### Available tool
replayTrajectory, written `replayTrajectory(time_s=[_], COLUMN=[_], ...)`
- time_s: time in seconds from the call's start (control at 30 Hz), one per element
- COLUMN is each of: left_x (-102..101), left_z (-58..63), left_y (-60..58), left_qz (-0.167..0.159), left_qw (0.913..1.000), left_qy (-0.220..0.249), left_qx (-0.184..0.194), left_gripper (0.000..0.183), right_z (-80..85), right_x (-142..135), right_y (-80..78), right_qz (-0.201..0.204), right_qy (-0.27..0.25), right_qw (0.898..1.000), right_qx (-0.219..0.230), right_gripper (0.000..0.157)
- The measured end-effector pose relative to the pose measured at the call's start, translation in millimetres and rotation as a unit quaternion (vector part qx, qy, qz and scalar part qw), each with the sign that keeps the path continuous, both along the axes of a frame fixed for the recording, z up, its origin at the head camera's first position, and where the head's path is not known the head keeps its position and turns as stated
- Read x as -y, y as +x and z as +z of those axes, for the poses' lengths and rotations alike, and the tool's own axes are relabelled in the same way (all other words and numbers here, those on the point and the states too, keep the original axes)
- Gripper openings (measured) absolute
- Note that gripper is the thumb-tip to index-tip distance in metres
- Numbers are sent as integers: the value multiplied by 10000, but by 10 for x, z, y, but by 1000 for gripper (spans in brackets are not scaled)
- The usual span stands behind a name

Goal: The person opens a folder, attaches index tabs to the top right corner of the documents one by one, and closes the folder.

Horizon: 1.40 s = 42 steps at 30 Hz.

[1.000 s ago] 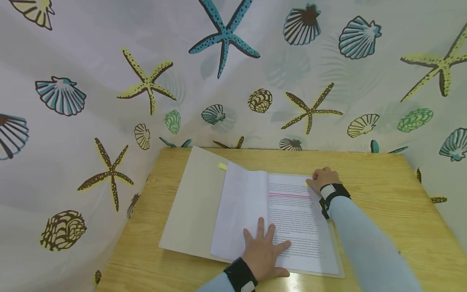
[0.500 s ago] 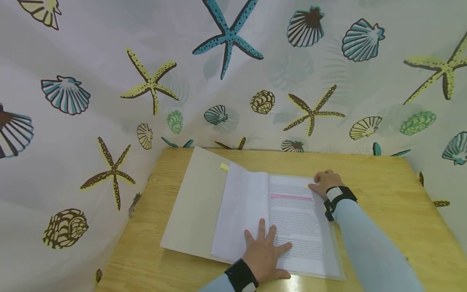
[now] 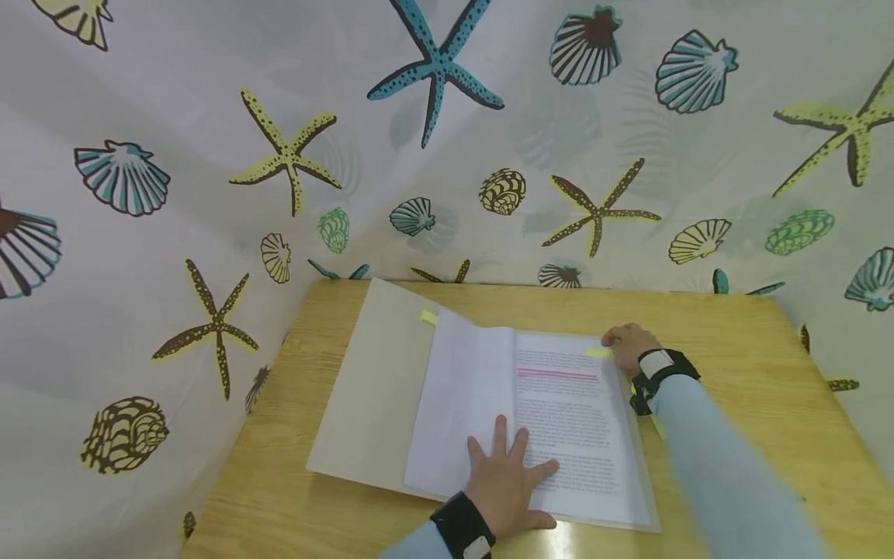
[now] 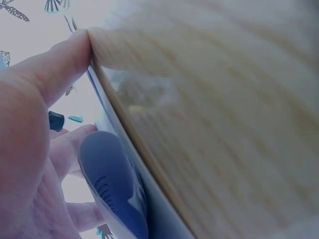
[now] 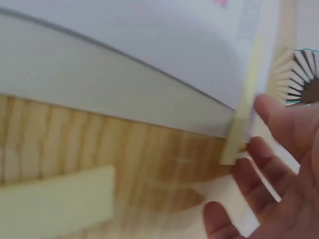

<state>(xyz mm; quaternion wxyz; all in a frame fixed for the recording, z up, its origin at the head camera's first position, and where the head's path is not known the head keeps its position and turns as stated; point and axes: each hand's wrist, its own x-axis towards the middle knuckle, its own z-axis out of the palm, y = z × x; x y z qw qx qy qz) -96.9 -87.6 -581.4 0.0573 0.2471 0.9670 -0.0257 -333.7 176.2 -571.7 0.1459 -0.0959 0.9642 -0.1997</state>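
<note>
An open cream folder [image 3: 352, 411] lies on the table, holding a printed page [image 3: 562, 435] with a pink highlighted line. My left hand [image 3: 506, 489] rests with fingers spread across the turned white sheets [image 3: 457, 404] and the lower part of the printed page. A yellow sticky tab [image 3: 599, 352] lies at the page's upper right edge; in the right wrist view the tab [image 5: 240, 112] sticks out past the folder edge. My right hand [image 3: 628, 344] is at that corner, its thumb and loosely bent fingers right beside the tab and holding nothing.
A pale yellow paper strip [image 5: 60, 204] lies on the wooden table [image 3: 740, 365] to the folder's right, mostly behind the right wrist in the head view. Another yellow tab [image 3: 429, 318] marks the turned sheets. A shell-and-starfish curtain [image 3: 447, 186] encloses the table.
My right hand has shifted slightly right, away from the page, uncovering more of the yellow sticky tab at its upper edge. The left hand has stayed in place.
</note>
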Motion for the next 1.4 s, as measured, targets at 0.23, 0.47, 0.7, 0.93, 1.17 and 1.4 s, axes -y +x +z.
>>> replayTrajectory(time_s=[0.23, 0.47, 0.7, 0.93, 1.17, 1.4], left_x=[-15, 156, 529, 810, 914, 942], left_z=[-25, 83, 303, 323, 227, 171], left_y=[7, 144, 366, 470, 505, 506], left_qz=[6, 65, 375, 810, 1102, 1194], left_qw=[9998, 9980, 9951, 9909, 9888, 9861], left_qy=[133, 501, 844, 872, 912, 1061], left_qx=[-179, -376, -342, -629, -427, -465], left_gripper=[86, 97, 98, 99, 98, 97], right_z=[265, 324, 110, -28, -163, -201], right_x=[142, 220, 102, 34, 27, 49], right_y=[530, 1445, 1808, 1926, 1929, 1933], right_qz=[138, 363, 231, 215, 277, 256], right_qy=[7, 271, 527, 384, 600, 765], right_qw=[9977, 9961, 9917, 9895, 9869, 9835], right_qx=[-659, -756, -1147, -1378, -1474, -1618], right_gripper=[50, 58, 68, 88, 96, 94])
